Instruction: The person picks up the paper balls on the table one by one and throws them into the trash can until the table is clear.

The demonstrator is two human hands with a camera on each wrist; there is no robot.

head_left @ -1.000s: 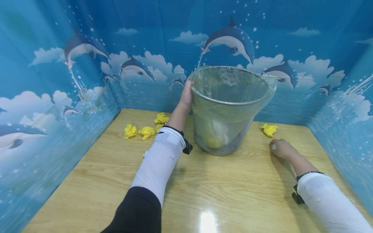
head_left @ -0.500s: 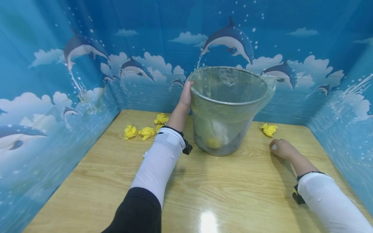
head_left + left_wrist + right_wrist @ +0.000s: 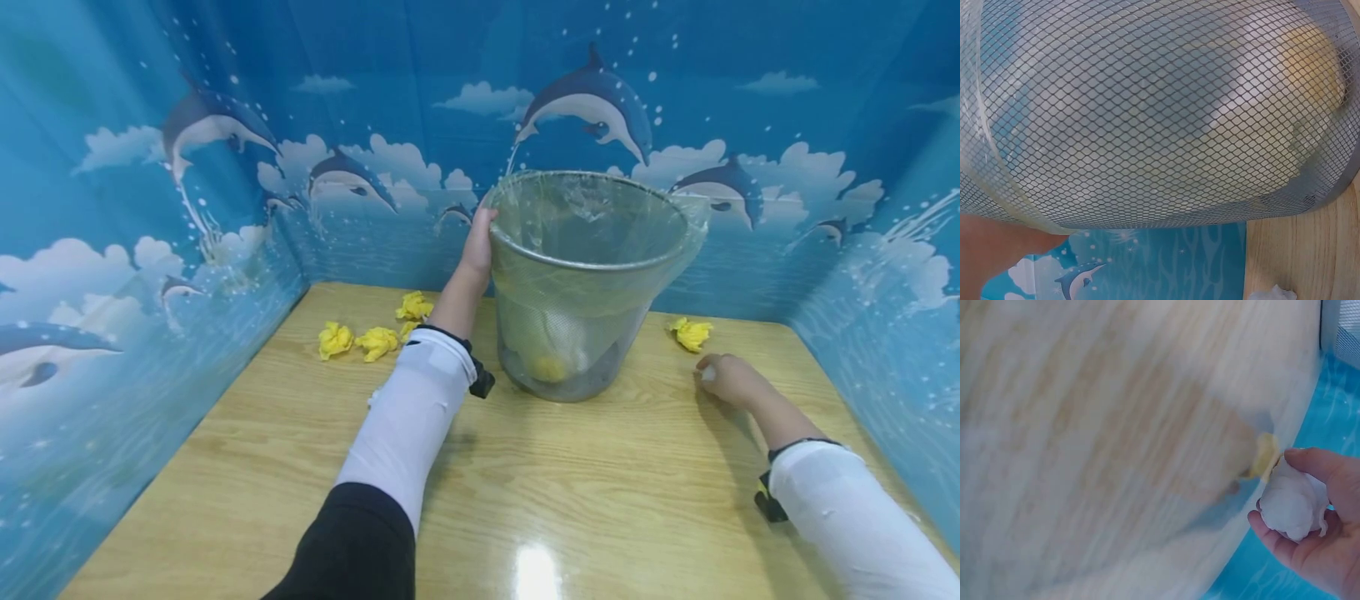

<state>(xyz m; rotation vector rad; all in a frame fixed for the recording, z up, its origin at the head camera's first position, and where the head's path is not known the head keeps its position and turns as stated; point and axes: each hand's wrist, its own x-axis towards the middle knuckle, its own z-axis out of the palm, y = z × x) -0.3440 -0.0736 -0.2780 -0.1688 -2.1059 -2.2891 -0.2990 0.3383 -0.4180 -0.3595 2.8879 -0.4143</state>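
Note:
A wire-mesh wastebasket (image 3: pixel 570 333) lined with a thin clear greenish bag stands at the back middle of the table. Through its mesh show a yellow crumpled paper ball (image 3: pixel 1313 62) and something whitish. My left hand (image 3: pixel 480 243) grips the basket's left side just below the rim, its fingers largely hidden behind. To the right, low over the table, my right hand (image 3: pixel 731 382) holds a white crumpled paper ball (image 3: pixel 1291 503) between thumb and fingers. Just beyond that hand lies another yellow paper ball (image 3: pixel 691 334).
Several yellow paper balls (image 3: pixel 377 342) lie on the wooden table (image 3: pixel 600 500) left of the basket, one partly behind my left forearm. A bit of white paper (image 3: pixel 1274 292) peeks out beside that forearm. A blue dolphin-print curtain (image 3: pixel 420 100) encloses the back and sides.
The right hand has shifted very slightly, with the white paper ball still in it. My left hand and the wastebasket stay as they were.

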